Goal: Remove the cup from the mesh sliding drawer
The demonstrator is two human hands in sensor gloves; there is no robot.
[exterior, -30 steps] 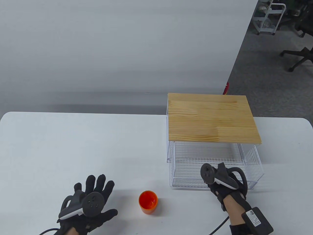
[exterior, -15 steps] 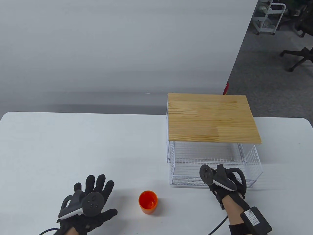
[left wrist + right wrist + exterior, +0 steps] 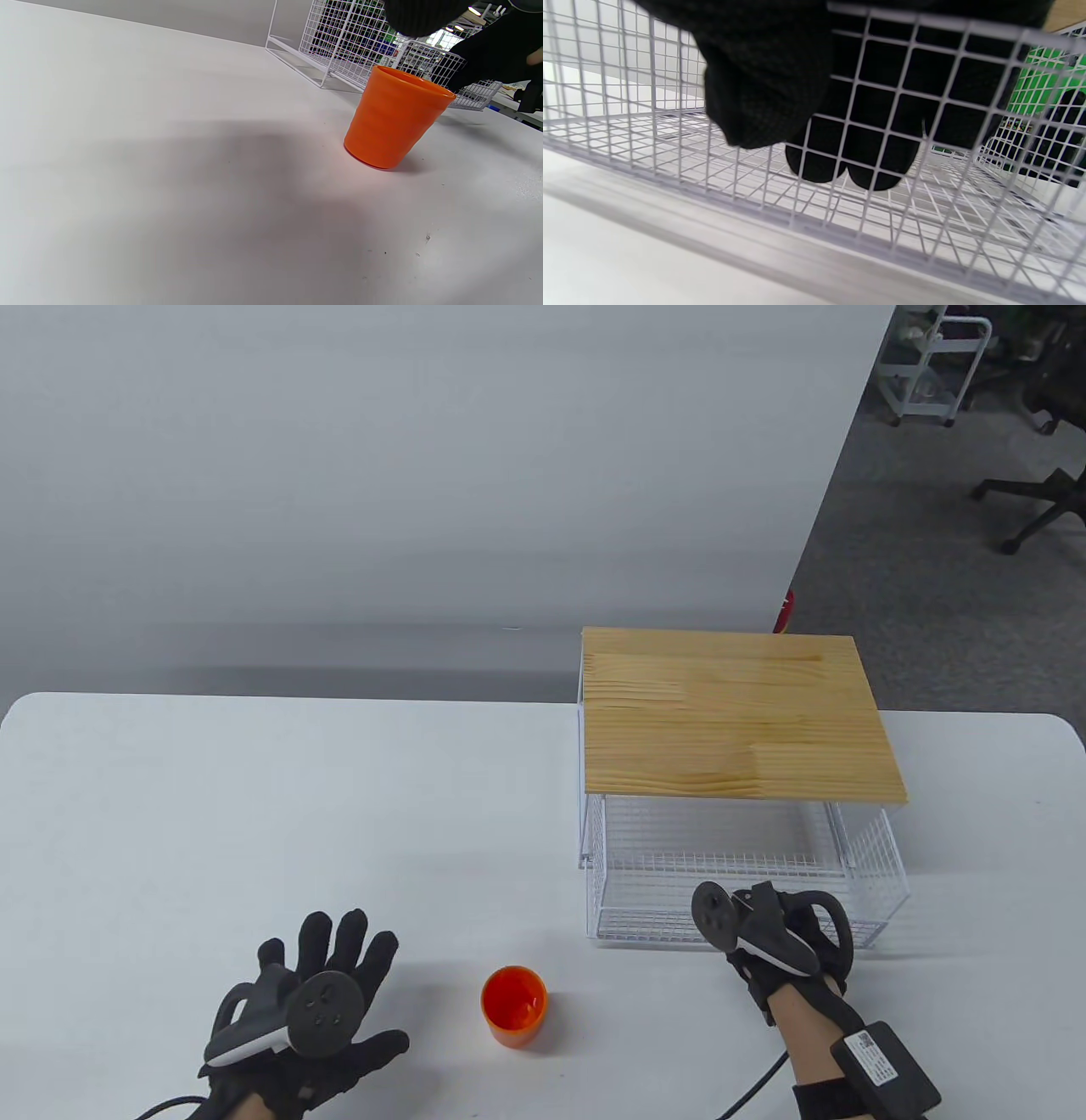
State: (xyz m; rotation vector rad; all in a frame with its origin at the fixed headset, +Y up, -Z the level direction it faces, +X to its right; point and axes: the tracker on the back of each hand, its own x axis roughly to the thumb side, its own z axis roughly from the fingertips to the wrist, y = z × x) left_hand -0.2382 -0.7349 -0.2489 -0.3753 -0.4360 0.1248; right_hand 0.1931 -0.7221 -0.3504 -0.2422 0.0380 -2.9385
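Observation:
The orange cup (image 3: 514, 1005) stands upright on the white table, outside the drawer, between my hands; it also shows in the left wrist view (image 3: 394, 120). My left hand (image 3: 314, 1001) lies open with fingers spread, left of the cup and not touching it. The white mesh drawer (image 3: 645, 899) sticks partly out of its rack under a wooden top (image 3: 730, 721) and holds nothing. My right hand (image 3: 768, 933) grips the drawer's front wall. In the right wrist view the fingers (image 3: 865, 169) hang inside the mesh and the thumb (image 3: 763, 93) is outside.
The rack stands at the right back of the table (image 3: 254, 814). A cable and a black box (image 3: 887, 1065) hang at my right forearm. Office chairs and a cart stand on the floor far right, beyond the table.
My right hand has moved a little away from me with the drawer front, and the drawer has slid slightly into the rack. The cup and left hand have not moved.

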